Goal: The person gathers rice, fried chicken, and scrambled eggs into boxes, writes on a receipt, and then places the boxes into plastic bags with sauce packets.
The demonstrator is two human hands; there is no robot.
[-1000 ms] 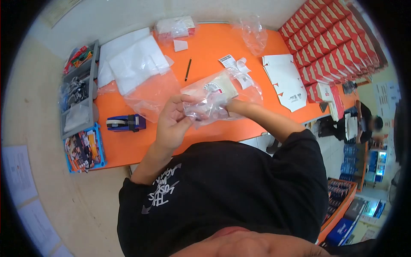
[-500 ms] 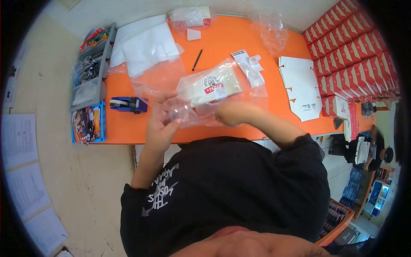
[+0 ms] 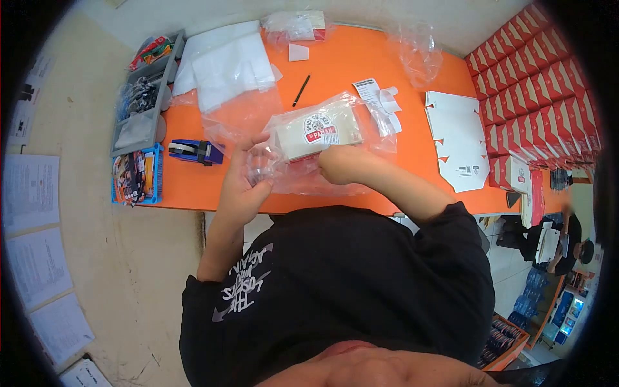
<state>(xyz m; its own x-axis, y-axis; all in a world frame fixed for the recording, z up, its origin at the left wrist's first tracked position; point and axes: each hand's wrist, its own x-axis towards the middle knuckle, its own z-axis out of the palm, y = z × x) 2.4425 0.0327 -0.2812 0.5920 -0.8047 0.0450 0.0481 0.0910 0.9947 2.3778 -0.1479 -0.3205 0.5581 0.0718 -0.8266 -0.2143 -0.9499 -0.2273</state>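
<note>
A pale box (image 3: pixel 306 134) with a red and black printed logo lies in a clear plastic bag (image 3: pixel 351 187) on the orange table. At the bag's left end, my left hand (image 3: pixel 248 171) curls around crumpled clear plastic, thumb and fingers on either side of it. Just below the box's front edge, my right hand (image 3: pixel 336 164) is closed against the bag; its fingertips are hidden, so what they pinch does not show.
A blue tape dispenser (image 3: pixel 196 151) stands left of my hands, beside grey bins (image 3: pixel 158 97) and a blue basket (image 3: pixel 159 174). Behind lie white sheets (image 3: pixel 225 71), a pencil (image 3: pixel 301 90) and paper labels (image 3: pixel 371 95). Flat white cardboard (image 3: pixel 456 138) and stacked red boxes (image 3: pixel 532 97) occupy the right; a person (image 3: pixel 570 242) is beyond.
The box, earlier partly covered by my hands, now shows its logo. My right hand has moved left along the bag's front. The whole view has shifted.
</note>
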